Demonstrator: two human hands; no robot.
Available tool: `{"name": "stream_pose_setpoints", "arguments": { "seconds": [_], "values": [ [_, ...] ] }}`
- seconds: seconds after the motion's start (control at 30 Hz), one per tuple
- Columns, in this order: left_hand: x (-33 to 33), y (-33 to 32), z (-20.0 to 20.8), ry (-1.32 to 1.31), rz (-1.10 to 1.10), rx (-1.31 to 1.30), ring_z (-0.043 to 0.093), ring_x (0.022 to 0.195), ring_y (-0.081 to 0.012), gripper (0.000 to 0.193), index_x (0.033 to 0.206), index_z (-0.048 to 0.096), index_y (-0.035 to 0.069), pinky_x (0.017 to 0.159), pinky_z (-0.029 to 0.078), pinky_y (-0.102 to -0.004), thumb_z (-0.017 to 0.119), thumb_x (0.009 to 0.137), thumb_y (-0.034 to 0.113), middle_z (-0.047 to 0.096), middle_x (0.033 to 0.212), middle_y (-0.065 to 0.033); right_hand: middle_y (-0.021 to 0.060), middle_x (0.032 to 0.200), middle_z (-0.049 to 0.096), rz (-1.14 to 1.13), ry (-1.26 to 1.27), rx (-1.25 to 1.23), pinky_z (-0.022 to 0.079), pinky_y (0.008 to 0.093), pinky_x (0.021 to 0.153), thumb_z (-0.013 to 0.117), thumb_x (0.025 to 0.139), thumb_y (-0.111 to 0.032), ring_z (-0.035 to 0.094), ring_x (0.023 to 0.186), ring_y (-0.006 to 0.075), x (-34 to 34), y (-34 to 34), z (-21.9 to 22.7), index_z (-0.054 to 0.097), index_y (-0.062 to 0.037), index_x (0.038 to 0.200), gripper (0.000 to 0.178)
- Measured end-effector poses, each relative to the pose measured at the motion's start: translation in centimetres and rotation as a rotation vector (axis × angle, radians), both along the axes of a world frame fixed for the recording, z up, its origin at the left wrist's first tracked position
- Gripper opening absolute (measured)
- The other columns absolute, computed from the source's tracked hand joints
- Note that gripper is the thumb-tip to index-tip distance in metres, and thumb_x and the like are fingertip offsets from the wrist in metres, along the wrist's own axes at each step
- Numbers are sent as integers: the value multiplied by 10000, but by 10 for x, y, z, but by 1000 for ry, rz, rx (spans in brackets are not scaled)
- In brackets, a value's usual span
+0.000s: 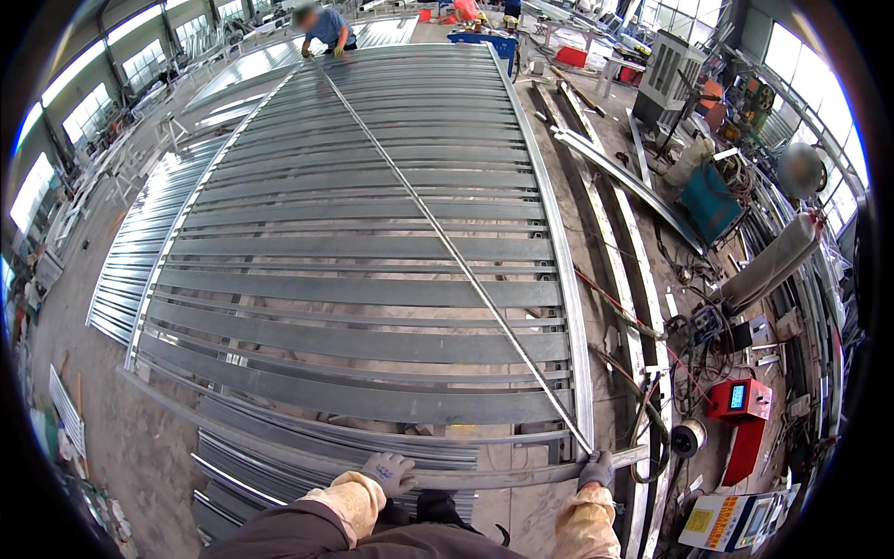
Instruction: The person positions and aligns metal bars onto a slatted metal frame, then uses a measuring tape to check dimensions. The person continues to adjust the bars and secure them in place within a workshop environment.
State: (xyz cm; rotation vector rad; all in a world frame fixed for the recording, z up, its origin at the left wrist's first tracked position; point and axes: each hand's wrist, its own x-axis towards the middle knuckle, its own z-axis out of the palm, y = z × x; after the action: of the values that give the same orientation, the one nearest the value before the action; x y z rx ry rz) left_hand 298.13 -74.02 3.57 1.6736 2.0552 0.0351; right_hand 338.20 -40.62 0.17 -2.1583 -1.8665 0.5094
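Wears tan sleeves [352,503]; lays left hand [391,472] open on grey beam [507,479], clasps diagonal strip [436,223] with right hand [597,470], near orange-labelled box [736,520], over workshop floor [140,447].

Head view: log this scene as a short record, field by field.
Left hand: gloved, at the near bar
Right hand: gloved, at the near end of the strip; grip unclear
Strip: runs diagonally across the slatted frame
Co-worker: blue top, bent over at the frame's far end
Right of frame: red machine, spool
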Motion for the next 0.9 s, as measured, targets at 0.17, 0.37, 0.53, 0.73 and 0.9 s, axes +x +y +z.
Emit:
{"name": "stream_pose_setpoints", "arguments": {
  "seconds": [0.17,0.37,0.53,0.73,0.9],
  "values": [
    [1,-1,-1,18,10,21,664,1002,-338,482,1191,654,164,887,510,-486,603,904,549,693,1099,-113,215,916,688,31,-22,-1,499,512,777,584,1012,-267,657,895,433,0,1,1,623,-86,1013,185],
    [0,1,0,16,5,3,662,1027,-328,487,1208,648,165,899,509,-482,604,906,544,688,1121,-102,221,928,678,128,-33,35,495,520,777,572,1015,-257,650,902,442,2,0,4,614,-72,1019,190],
    [-1,-2,-7,3,7,26,659,1048,-317,490,1216,645,166,915,504,-477,606,906,544,687,1126,-94,228,928,672,201,-31,61,490,524,767,568,1014,-246,646,906,449,7,3,0,607,-64,1019,186],
    [0,3,4,15,-4,-51,657,1048,-311,489,1213,646,170,916,503,-471,592,916,554,686,1125,-96,217,926,671,163,-25,51,484,526,771,568,1015,-268,640,911,446,6,3,1,606,-82,1016,190],
    [1,-1,-1,22,7,-1,662,1027,-311,490,1208,649,170,902,505,-471,575,926,564,684,1118,-104,227,967,691,168,-92,1,492,545,769,534,1037,-343,650,938,474,9,7,-4,581,-112,1068,237]
  ]
}}
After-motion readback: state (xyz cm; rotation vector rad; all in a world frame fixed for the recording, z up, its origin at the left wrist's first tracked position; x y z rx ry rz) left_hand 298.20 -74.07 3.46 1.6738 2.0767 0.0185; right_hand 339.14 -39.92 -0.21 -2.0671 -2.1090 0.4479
